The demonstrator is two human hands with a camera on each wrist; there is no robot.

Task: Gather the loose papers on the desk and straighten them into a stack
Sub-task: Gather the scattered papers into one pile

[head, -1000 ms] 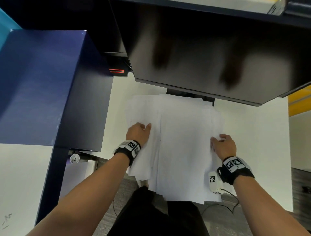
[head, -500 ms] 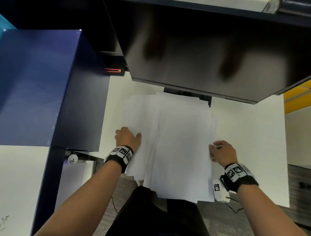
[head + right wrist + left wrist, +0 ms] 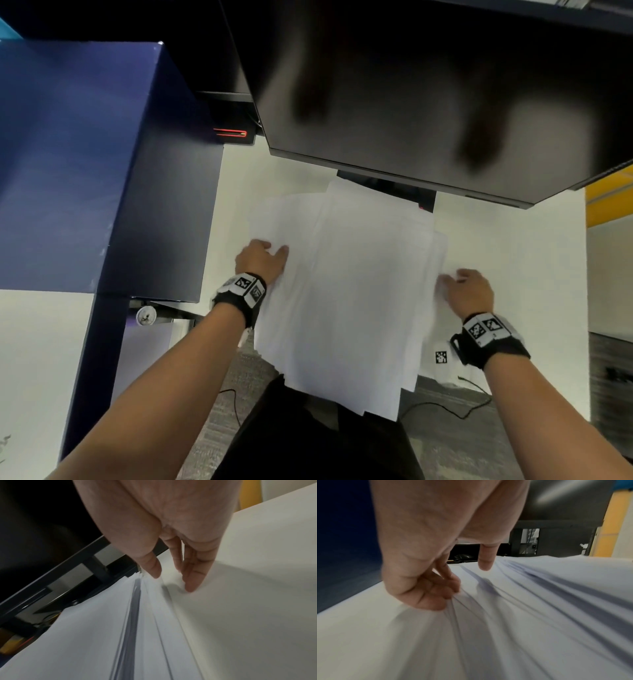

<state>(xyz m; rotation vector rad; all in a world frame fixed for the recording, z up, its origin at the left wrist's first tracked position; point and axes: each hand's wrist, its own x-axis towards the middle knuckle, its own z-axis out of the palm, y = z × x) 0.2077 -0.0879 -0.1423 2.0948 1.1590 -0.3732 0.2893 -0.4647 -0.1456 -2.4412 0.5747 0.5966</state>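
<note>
- The papers lie as a loose, fanned heap of white sheets on the white desk, between the two hands; their near ends overhang the desk edge toward the person's body, and the sheet edges are staggered, not flush.
- The left hand sits at the heap's left edge. In the left wrist view its fingers are curled into the edges of the sheets, gathering them, while the thumb points down over the top sheet; whether the thumb touches the paper cannot be told.
- The right hand is at the heap's right edge. In the right wrist view its fingers are straight, tips on the desk just beside the sheet edges, grasping nothing.
- Beyond both hands a dark monitor hangs over the heap's far end.
- Out past the left hand stands a blue cabinet.
</note>
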